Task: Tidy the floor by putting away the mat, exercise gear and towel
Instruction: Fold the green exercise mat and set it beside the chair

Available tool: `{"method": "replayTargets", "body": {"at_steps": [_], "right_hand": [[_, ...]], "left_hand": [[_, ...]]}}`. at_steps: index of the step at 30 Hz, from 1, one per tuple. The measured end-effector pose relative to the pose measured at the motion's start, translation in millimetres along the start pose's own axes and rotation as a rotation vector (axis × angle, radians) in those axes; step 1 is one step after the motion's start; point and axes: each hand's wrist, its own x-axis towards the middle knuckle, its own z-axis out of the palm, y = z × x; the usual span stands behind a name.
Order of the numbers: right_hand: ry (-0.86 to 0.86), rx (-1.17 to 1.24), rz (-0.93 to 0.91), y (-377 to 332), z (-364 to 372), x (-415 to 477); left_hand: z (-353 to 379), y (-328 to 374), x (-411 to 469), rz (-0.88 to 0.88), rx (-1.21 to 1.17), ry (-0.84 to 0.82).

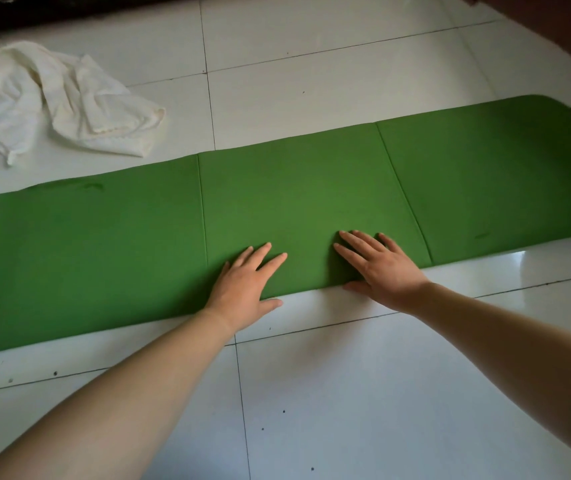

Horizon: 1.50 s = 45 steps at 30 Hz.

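A long green mat (294,195) lies flat across the white tiled floor, running from the left edge to the right edge, with two fold creases across it. My left hand (246,285) rests palm down on the mat's near edge, fingers spread, thumb on the tile. My right hand (377,268) lies flat beside it on the same middle panel, thumb at the mat's edge. Neither hand grips anything. A crumpled white towel (65,98) lies on the floor beyond the mat at the upper left. No exercise gear is in view.
A dark strip (52,8) runs along the far edge of the floor at the top left. Reddish-brown wooden furniture (561,32) stands at the top right, over the mat's right end. Glossy tiles (381,393) extend in front of the mat.
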Motion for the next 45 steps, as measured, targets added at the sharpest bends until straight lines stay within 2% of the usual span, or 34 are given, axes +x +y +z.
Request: {"method": "replayTargets", "body": {"at_steps": [10,14,19,26,30,32,35,38,40,45], "right_hand": [[-0.128,-0.027,0.007,-6,4,-1],[-0.016,-0.039,-0.040,-4,4,-2],[0.094,-0.054,-0.081,-10,-3,-4],[0.130,-0.041,-0.105,-33,-5,-23],[0.053,-0.040,-0.096,-68,-9,-56],[-0.091,0.008,-0.069,-88,-14,-74],[-0.335,0.107,-0.025,-96,-23,-94],[-0.431,0.108,-0.011,-76,-33,-103],[-0.427,0.097,0.043,-59,-35,-111],[-0.226,0.207,0.313,-27,-9,-136]], "left_hand": [[1,-3,1,0.074,0.173,-0.003],[-1,-5,-3,0.109,0.115,0.031],[-4,-5,-11,0.179,0.057,0.154],[-7,-12,-38,0.297,0.127,0.247],[6,-16,-75,0.346,0.116,0.233],[12,-18,-99,0.375,0.142,0.198],[20,-19,-128,0.346,0.204,0.076],[19,-8,-130,0.291,0.286,-0.071],[17,6,-122,0.201,0.272,-0.138],[27,57,-91,-0.009,0.029,-0.013]]}}
